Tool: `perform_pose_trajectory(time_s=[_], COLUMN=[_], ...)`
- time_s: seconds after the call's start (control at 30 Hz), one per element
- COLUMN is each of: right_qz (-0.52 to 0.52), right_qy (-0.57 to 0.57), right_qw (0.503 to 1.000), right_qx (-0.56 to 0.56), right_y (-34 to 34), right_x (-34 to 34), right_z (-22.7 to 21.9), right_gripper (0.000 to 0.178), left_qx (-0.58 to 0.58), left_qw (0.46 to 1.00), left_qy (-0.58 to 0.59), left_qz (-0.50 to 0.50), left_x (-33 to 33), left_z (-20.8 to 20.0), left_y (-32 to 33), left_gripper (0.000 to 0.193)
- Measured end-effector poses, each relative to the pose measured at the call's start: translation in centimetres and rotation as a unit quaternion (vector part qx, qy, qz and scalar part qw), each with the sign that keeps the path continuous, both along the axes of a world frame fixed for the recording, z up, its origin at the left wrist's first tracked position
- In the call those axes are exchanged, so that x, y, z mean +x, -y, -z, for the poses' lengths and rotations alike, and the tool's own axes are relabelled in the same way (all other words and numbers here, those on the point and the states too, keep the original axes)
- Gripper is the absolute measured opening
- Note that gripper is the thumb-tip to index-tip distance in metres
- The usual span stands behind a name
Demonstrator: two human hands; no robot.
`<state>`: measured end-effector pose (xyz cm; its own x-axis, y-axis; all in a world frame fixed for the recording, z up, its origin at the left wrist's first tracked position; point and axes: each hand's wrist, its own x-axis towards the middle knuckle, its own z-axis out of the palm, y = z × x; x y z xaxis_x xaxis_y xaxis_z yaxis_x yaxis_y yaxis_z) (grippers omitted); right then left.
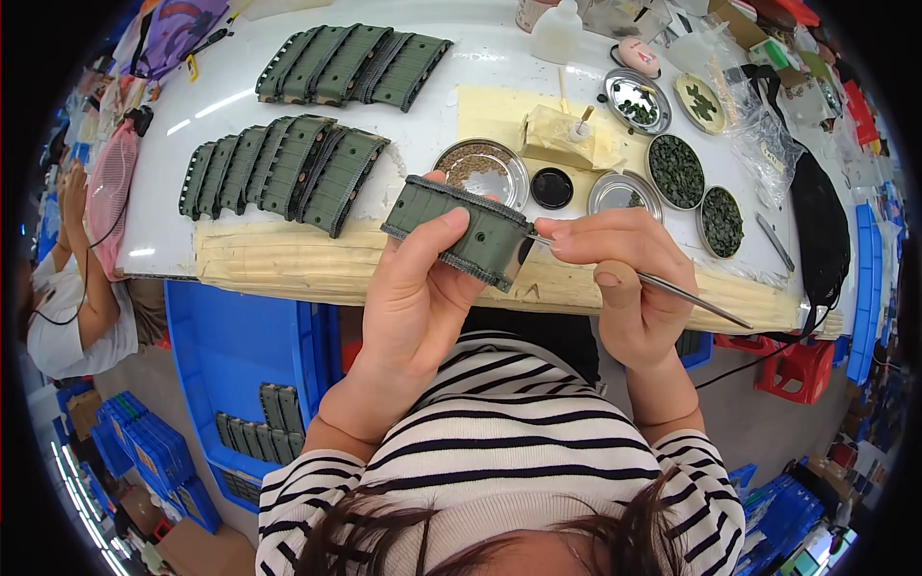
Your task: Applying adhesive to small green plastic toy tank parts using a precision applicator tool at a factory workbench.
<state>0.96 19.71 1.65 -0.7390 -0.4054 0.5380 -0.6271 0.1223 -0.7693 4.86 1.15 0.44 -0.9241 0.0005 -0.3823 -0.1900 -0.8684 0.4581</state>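
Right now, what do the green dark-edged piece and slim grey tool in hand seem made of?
Green dark-edged piece: likely plastic, low sheen, by its moulded-looking ridges; painted metal possible. Slim grey tool: probably smooth metal, by the bright highlight along its shaft.

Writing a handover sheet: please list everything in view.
Held piece: one, camouflage green, centre
Rod: one, silver, at held piece
Table: one, white, top
Crates: several, blue, lower left
Loose pieces: many, green, on table, in crate
Dishes: six, silver or pale, centre-right
Bits: many, brown or green, in dishes
Disc: one, black, among dishes
Block: one, yellow, behind disc
Bottle: one, whitish, far side
Mesh bag: one, pink, left
Stool: at least one, red, lower right
Co-worker: one, white top, far left
Other clutter: uncountable, mixed, edges
Striped shirt: one, black-and-white, bottom
Left grip: one, bare, on held piece
Right grip: one, bare, on rod
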Motion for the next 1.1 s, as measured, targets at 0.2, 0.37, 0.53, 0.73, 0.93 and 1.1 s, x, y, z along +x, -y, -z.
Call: perform_pose_trajectory(time_s=[0.2,0.37,0.53,0.73,0.93,1.1], right_qz=[0.007,0.005,0.004,-0.001,-0.006,-0.006], right_qy=[-0.024,-0.023,-0.039,-0.044,-0.056,-0.059], right_qw=[0.999,0.999,0.999,0.999,0.998,0.998], right_qx=[-0.020,-0.047,-0.029,-0.013,-0.008,-0.029], right_y=[0.0,0.1,0.2,0.1,0.1,-0.1], right_x=[0.0,0.1,0.2,0.1,0.0,0.2], right_z=[0.6,0.9,0.6,0.7,0.8,1.2], right_gripper=[0.011,0.011,0.013,0.013,0.011,0.010], left_qx=[0.063,0.083,0.082,0.081,0.077,0.088], left_qw=[0.998,0.997,0.997,0.997,0.997,0.996], left_qy=[0.005,0.003,0.000,-0.005,0.008,0.009], left_qz=[-0.004,0.000,-0.001,-0.001,-0.007,0.005], left_x=[0.1,0.0,0.0,0.0,0.1,0.3], left_z=[0.2,0.0,0.1,0.2,0.2,0.6], left_y=[0.0,0.0,0.0,0.0,-0.1,-0.1], left_gripper=[0.035,0.033,0.033,0.032,0.033,0.034])
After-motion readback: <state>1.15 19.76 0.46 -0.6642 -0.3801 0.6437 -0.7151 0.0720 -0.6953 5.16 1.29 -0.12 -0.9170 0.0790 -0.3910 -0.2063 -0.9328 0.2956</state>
